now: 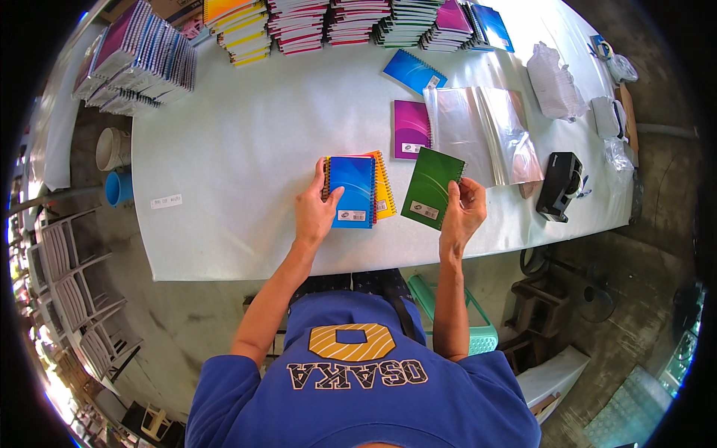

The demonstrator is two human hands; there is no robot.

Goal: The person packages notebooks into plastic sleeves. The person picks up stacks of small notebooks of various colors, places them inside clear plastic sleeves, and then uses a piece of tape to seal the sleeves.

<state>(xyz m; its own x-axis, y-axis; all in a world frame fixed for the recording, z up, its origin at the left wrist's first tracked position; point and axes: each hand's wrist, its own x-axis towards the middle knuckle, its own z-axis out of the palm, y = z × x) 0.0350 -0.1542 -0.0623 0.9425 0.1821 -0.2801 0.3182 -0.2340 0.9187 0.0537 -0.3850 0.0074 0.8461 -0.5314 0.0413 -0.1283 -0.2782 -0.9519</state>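
My left hand (317,211) is closed round the left side of a small bunch of spiral notebooks. A blue notebook (352,187) lies on top, and the edge of a yellow notebook (384,190) sticks out beneath it on the right. Between the thumb and fingers of my right hand (464,213) is the spiral edge of a green notebook (431,185), tilted and just right of the bunch. A purple notebook (411,128) lies beyond the green one. Farther off, another blue notebook (415,71) rests at an angle.
Clear plastic sleeves (478,134) lie right of the purple notebook. A black tape dispenser (560,187) stands at the table's right, near a white plastic bundle (554,82). Several notebook stacks (299,26) line the far edge, with another wrapped stack (138,60) at far left. A label strip (166,201) lies left.
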